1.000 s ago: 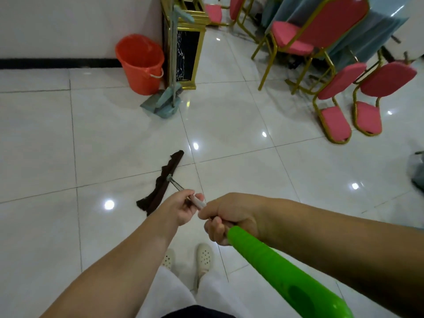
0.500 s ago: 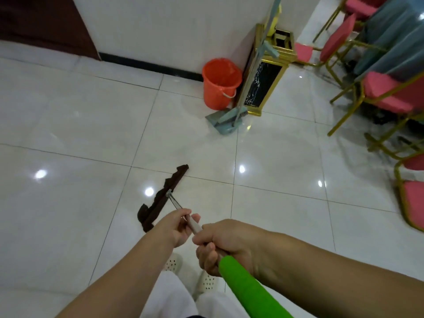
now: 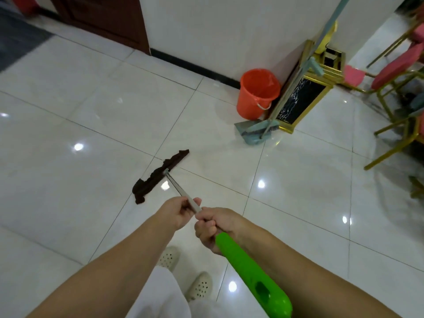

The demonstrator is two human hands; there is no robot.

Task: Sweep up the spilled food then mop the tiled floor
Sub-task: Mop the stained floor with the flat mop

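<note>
Both hands gripped the mop pole (image 3: 183, 193): left hand (image 3: 177, 212) ahead, right hand (image 3: 213, 227) behind, brown mop head (image 3: 160, 175) mid-frame on the tiled floor (image 3: 91, 125).

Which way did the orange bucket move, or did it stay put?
No. The orange bucket still stands right beside the gold-framed stand, as before; only the camera view turned.

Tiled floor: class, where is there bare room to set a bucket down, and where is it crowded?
Bare tiles lie left of the dark mop cloth, toward the dark wooden door, and between the cloth and the orange bucket. Crowded: the corner with bucket, dustpan and gold-trimmed bin, and the chairs at right.
</note>
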